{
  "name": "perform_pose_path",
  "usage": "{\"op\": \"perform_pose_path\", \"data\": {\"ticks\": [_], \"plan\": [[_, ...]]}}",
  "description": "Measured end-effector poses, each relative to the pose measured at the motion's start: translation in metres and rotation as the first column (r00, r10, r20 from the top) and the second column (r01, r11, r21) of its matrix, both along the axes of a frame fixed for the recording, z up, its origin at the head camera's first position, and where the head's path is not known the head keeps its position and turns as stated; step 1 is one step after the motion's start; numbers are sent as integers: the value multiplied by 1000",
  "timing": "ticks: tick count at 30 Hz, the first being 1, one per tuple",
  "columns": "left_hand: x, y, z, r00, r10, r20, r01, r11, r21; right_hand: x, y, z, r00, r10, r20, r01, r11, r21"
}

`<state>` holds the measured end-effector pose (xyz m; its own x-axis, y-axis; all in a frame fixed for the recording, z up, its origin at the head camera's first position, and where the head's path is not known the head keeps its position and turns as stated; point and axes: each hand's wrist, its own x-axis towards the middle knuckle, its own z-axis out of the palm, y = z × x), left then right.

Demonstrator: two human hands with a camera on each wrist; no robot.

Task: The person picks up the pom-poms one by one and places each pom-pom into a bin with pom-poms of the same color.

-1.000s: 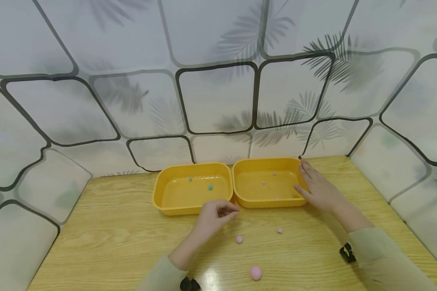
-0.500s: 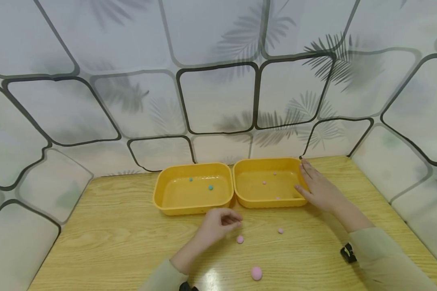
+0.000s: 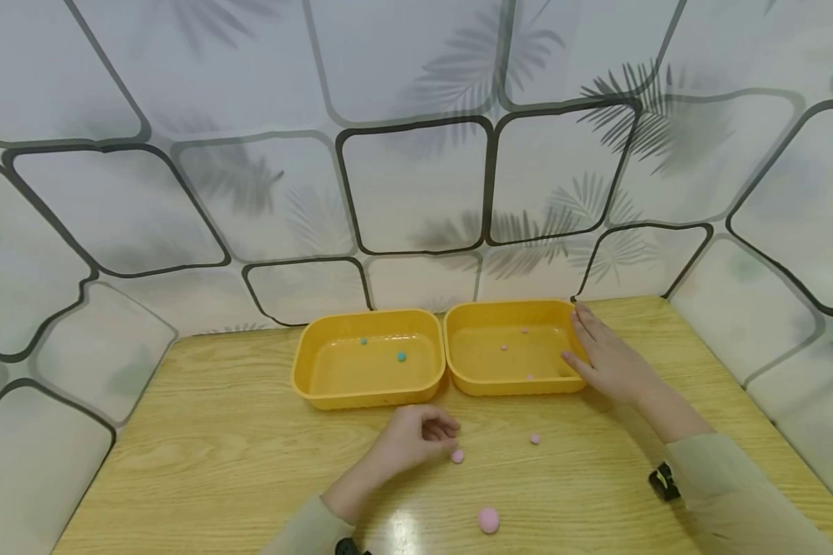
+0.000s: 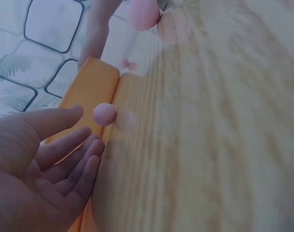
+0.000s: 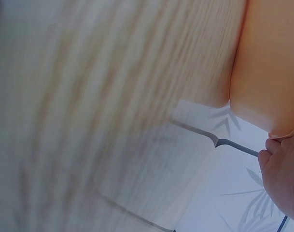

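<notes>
"Where is the nearest pink ball to the left hand?"

"On the desk, on the near side of the pink-ball tray, in front of its left end. It sits just beside the thumb and fingertips."

"Are the fingers gripping it?"

"No. They are loosely bent, with the thumb standing apart from them, and the left wrist view shows the ball just past the tips."

"Which way does the ball point?"

"It looks round, so I can read no direction or long axis from it. The pink-ball tray has one: it runs side to side, across the person's front. The teal-ball tray lies just left of it, end to end, long axis much the same."

"And the right hand?"

"At the right end of the pink-ball tray, touching it, fingers straight and thumb spread wide, holding nothing between them."

"Other balls?"

"Three tiny pink ones inside that tray. On its near side, a small pink ball lies in front of its right half, and a large pink ball lies farther out, toward the person."
</notes>
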<state>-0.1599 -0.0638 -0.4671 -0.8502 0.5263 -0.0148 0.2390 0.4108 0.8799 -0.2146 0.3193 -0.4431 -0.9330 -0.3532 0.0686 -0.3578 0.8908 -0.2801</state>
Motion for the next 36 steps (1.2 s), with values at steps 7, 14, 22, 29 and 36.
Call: {"op": "perform_pose_path", "data": {"ticks": [7,14,22,29,36], "plan": [[-2,-2,-5,996,-76,-55,73,996,-59,0,-1,2,1000,3,-3,-3,1000,-3],[-1,-1,-5,976,-160,-148,146,984,-99,0,0,3,1000,3,3,-3,1000,-7],[0,2,-8,970,-154,-188,130,982,-134,-2,0,1,1000,2,-4,-2,1000,11],[1,4,-8,967,-151,-203,120,980,-159,-2,0,0,1000,-1,-1,1,1000,15],[3,5,-7,967,-147,-210,118,982,-144,0,0,1,1000,-4,-2,4,1000,8]]}}
